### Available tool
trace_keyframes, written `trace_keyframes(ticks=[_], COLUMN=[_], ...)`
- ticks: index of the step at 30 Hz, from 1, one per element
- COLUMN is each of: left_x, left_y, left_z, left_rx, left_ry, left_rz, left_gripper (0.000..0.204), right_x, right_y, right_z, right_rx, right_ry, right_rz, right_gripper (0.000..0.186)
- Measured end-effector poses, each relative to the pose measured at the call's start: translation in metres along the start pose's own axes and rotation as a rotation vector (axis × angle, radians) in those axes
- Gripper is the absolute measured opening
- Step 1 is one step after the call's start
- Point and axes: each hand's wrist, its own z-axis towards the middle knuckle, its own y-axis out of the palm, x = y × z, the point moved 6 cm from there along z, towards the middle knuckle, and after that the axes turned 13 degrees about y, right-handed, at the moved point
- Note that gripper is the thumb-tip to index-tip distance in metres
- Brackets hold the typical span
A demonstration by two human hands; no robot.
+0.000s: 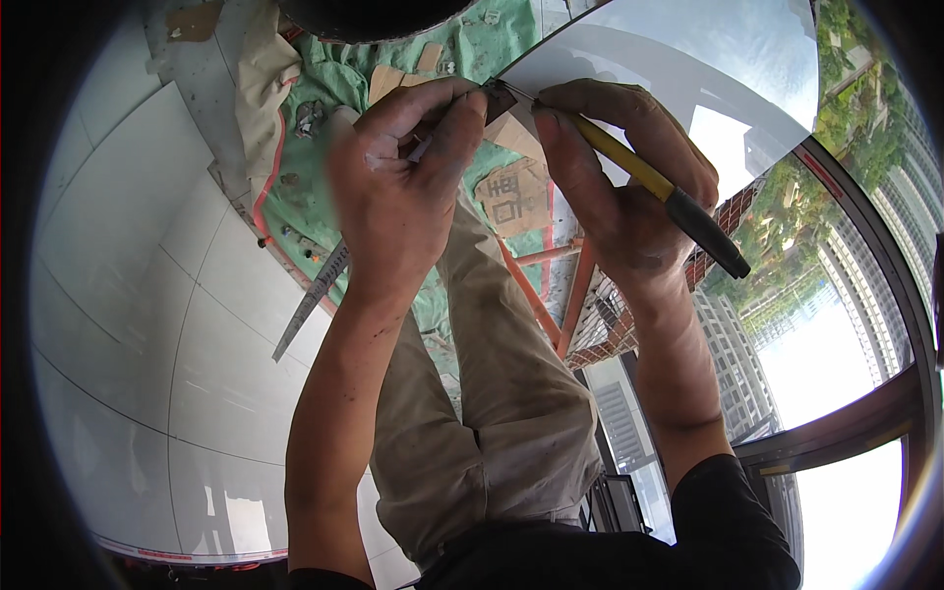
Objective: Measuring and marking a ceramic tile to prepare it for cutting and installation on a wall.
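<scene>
My left hand is closed, thumb and fingers pinched at a small dark piece by the corner of a glossy white panel. From behind that hand a grey, ruler-like strip with fine dark marks slants down to the left. Its course behind the palm is hidden, so I cannot tell whether it joins the dark piece. In my right hand is a yellow-and-black pen-like marking tool. Its thin metal tip points left, close to the left fingertips and the dark piece.
Green sheeting with debris and cardboard pieces lies below. Orange metal bars stand beyond my legs. White wall panels curve along the left, window framing along the right. A dark round object sits at the top.
</scene>
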Motion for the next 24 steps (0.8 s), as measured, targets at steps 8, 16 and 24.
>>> trace_keyframes(ticks=[8, 16, 24], left_x=[-0.003, -0.006, -0.015], left_y=[0.000, 0.010, 0.026], left_z=[-0.002, -0.012, -0.036], left_rx=[0.015, 0.008, -0.021], left_ry=[0.004, 0.010, 0.001], left_rz=[-0.021, -0.063, -0.048], left_gripper=[0.012, 0.011, 0.010], right_x=[-0.001, 0.000, 0.013], right_y=[-0.001, -0.007, -0.020], right_z=[0.000, -0.010, -0.029], right_rx=[0.006, 0.036, -0.020], right_ry=[-0.041, -0.108, 0.031], right_rz=[-0.018, -0.070, -0.077], right_gripper=[0.016, 0.014, 0.014])
